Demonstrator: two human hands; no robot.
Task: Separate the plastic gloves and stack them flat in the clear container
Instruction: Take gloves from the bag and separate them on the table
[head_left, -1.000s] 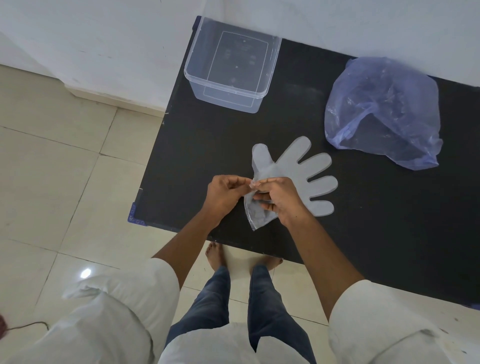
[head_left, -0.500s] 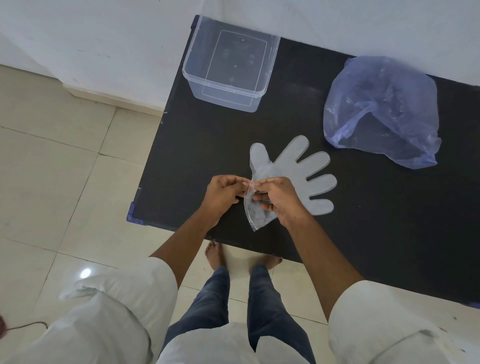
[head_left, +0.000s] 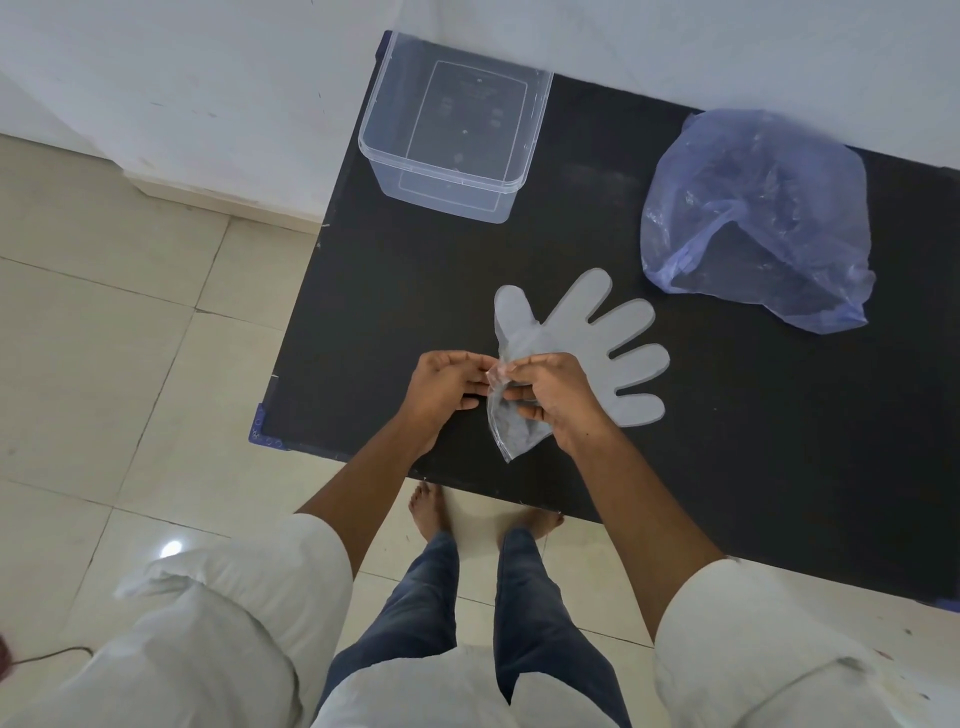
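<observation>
Little has moved: left hand (head_left: 441, 387) and right hand (head_left: 553, 400) still pinch the translucent hand-shaped plastic gloves' (head_left: 587, 338) cuff, rubbing layers apart.

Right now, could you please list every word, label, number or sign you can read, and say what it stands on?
None can be read.
Clear container: faint moulded marks on its base, too small and blurred to read.
Table's blue corner guard: small pale marks, illegible.
Plastic gloves and blue bag: no print visible.
</observation>
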